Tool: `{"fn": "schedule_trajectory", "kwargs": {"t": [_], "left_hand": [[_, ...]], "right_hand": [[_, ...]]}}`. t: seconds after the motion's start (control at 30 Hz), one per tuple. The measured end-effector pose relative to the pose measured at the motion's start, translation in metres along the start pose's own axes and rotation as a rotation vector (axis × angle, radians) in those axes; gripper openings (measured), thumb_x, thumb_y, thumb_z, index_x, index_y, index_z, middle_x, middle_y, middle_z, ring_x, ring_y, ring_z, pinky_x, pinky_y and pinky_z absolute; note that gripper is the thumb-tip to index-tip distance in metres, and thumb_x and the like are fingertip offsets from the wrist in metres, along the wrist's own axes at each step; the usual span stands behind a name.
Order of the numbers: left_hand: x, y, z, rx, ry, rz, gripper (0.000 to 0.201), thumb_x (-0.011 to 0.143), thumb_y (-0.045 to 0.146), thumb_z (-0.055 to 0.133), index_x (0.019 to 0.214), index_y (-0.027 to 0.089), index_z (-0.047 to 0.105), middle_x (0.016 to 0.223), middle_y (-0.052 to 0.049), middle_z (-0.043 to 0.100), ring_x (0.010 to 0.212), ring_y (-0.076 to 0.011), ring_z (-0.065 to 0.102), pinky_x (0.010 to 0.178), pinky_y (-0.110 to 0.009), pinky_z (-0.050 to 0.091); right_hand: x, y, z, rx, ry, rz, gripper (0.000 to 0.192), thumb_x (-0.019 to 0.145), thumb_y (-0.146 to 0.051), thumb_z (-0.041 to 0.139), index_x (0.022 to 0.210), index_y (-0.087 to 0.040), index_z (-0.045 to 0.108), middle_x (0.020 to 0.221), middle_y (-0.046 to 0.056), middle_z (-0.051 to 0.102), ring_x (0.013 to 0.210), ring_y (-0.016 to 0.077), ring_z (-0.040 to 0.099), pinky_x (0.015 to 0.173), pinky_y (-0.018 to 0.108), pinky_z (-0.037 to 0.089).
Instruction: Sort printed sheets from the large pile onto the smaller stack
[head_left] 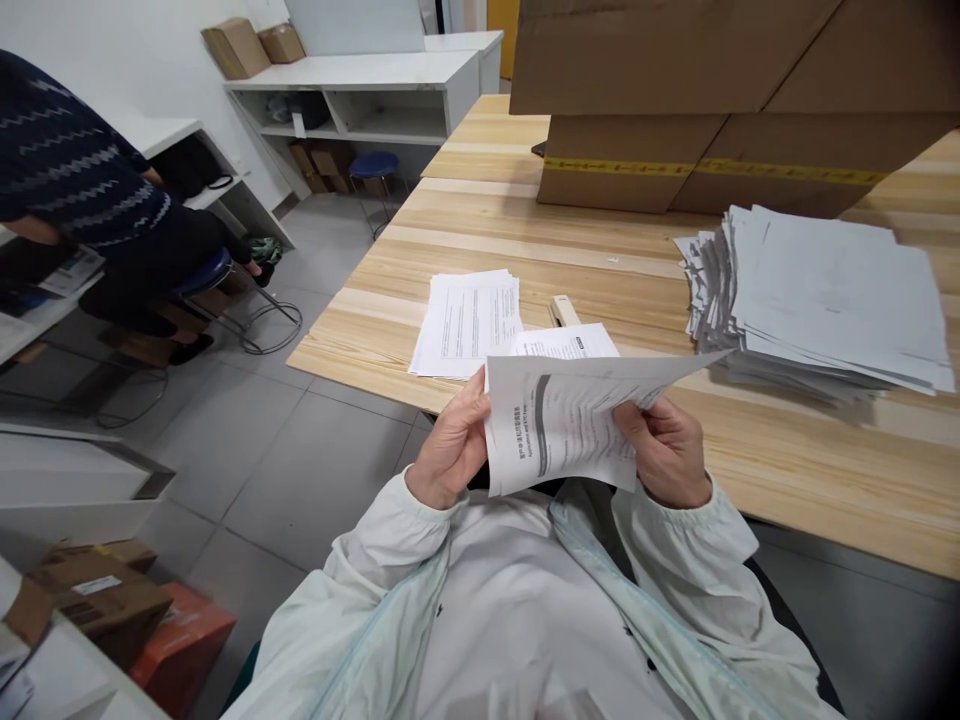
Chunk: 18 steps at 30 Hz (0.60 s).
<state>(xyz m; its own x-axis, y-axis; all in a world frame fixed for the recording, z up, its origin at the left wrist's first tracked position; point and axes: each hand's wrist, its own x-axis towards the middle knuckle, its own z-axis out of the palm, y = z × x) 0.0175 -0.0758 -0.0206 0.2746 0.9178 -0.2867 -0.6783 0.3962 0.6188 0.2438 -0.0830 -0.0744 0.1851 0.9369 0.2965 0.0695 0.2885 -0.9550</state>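
Note:
Several printed paper sheets (562, 425) hang between my hands above the table's near edge, bent, with their text turned sideways. My left hand (456, 440) is closed on their left edge, its thumb near the top corner. On the right side my right hand (667, 450) pinches them, thumb on the printed face. Just beyond lie another printed sheet (585, 341), partly covered by the held ones, and a small stack of printed papers (472, 318). A cream-coloured stapler (564, 310) rests beside that stack, its near end hidden.
A tall pile of papers (840, 290) stands at the right of the wooden table (390, 320). Large cardboard boxes (622, 165) are stacked behind. At left a person (82, 170) sits on a blue stool (206, 275). Cartons (97, 600) and an orange box (184, 640) sit at lower left.

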Motion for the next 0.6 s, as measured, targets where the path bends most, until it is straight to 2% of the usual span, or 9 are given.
{"fn": "schedule_trajectory", "kwargs": {"t": [0.07, 0.17, 0.2, 0.27, 0.33, 0.37, 0.43, 0.53, 0.6], "left_hand": [[-0.001, -0.004, -0.001, 0.024, 0.006, -0.001, 0.060, 0.070, 0.015, 0.080, 0.128, 0.019, 0.064, 0.109, -0.005, 0.077, 0.112, -0.0266, 0.070, 0.105, -0.036, 0.052], [-0.003, -0.006, 0.000, 0.020, -0.048, -0.114, 0.058, 0.065, 0.017, 0.084, 0.121, 0.017, 0.069, 0.105, -0.007, 0.078, 0.112, -0.0298, 0.070, 0.105, -0.040, 0.052], [-0.004, -0.006, 0.000, 0.015, -0.065, -0.138, 0.056, 0.066, 0.018, 0.085, 0.119, 0.015, 0.069, 0.106, -0.008, 0.078, 0.114, -0.0307, 0.069, 0.106, -0.041, 0.051], [-0.005, -0.004, -0.001, 0.003, -0.069, -0.127, 0.050, 0.072, 0.020, 0.082, 0.120, 0.014, 0.069, 0.111, -0.010, 0.077, 0.119, -0.0307, 0.066, 0.110, -0.043, 0.049], [-0.006, -0.001, -0.002, -0.014, -0.041, -0.072, 0.046, 0.081, 0.022, 0.075, 0.125, 0.013, 0.066, 0.117, -0.011, 0.075, 0.124, -0.0291, 0.063, 0.114, -0.043, 0.045], [-0.006, 0.001, -0.003, -0.022, -0.026, -0.050, 0.045, 0.085, 0.022, 0.072, 0.128, 0.013, 0.064, 0.120, -0.012, 0.074, 0.126, -0.0281, 0.062, 0.116, -0.043, 0.043], [-0.007, 0.004, -0.004, -0.031, -0.004, -0.026, 0.046, 0.090, 0.020, 0.065, 0.135, 0.014, 0.060, 0.124, -0.012, 0.072, 0.130, -0.0265, 0.059, 0.119, -0.043, 0.039], [-0.008, 0.006, -0.003, -0.032, 0.019, -0.029, 0.046, 0.095, 0.019, 0.057, 0.140, 0.013, 0.054, 0.129, -0.012, 0.070, 0.134, -0.0253, 0.055, 0.122, -0.044, 0.034], [-0.009, 0.006, -0.001, -0.031, 0.027, -0.035, 0.046, 0.096, 0.019, 0.053, 0.142, 0.013, 0.053, 0.131, -0.012, 0.068, 0.136, -0.0249, 0.054, 0.124, -0.044, 0.032]], "right_hand": [[-0.004, 0.000, -0.002, -0.026, -0.041, -0.005, 0.026, 0.084, -0.046, 0.072, 0.098, -0.025, 0.078, 0.091, 0.003, 0.077, 0.078, 0.0181, 0.068, 0.068, 0.030, 0.055], [-0.008, -0.001, -0.001, -0.068, -0.100, -0.013, 0.026, 0.083, -0.045, 0.073, 0.092, -0.022, 0.078, 0.081, 0.002, 0.075, 0.069, 0.0165, 0.065, 0.062, 0.028, 0.053], [-0.007, -0.002, -0.001, -0.086, -0.056, -0.021, 0.025, 0.082, -0.045, 0.074, 0.088, -0.021, 0.078, 0.077, 0.001, 0.074, 0.067, 0.0157, 0.064, 0.061, 0.027, 0.052], [-0.002, -0.003, -0.003, -0.101, 0.194, -0.044, 0.025, 0.084, -0.043, 0.072, 0.081, -0.019, 0.075, 0.070, -0.001, 0.070, 0.062, 0.0137, 0.062, 0.058, 0.026, 0.051], [0.007, -0.001, -0.011, -0.069, 0.367, -0.053, 0.036, 0.095, -0.045, 0.056, 0.074, -0.019, 0.069, 0.058, -0.004, 0.063, 0.054, 0.0118, 0.058, 0.054, 0.024, 0.051], [0.013, 0.001, -0.016, -0.052, 0.364, -0.052, 0.045, 0.100, -0.045, 0.044, 0.070, -0.021, 0.066, 0.049, -0.006, 0.055, 0.047, 0.0109, 0.053, 0.049, 0.023, 0.049], [0.021, 0.004, -0.026, 0.009, 0.211, -0.011, 0.051, 0.102, -0.044, 0.028, 0.062, -0.027, 0.055, 0.034, -0.013, 0.030, 0.030, 0.0110, 0.030, 0.034, 0.022, 0.038], [0.021, 0.008, -0.032, 0.202, 0.065, 0.134, 0.045, 0.097, -0.050, 0.041, 0.056, -0.031, 0.039, 0.031, -0.017, 0.002, 0.025, 0.0107, -0.005, 0.023, 0.025, 0.007], [0.015, 0.005, -0.028, 0.282, 0.044, 0.212, 0.047, 0.091, -0.057, 0.050, 0.056, -0.029, 0.036, 0.030, -0.016, 0.003, 0.026, 0.0091, -0.007, 0.027, 0.025, 0.001]]}}
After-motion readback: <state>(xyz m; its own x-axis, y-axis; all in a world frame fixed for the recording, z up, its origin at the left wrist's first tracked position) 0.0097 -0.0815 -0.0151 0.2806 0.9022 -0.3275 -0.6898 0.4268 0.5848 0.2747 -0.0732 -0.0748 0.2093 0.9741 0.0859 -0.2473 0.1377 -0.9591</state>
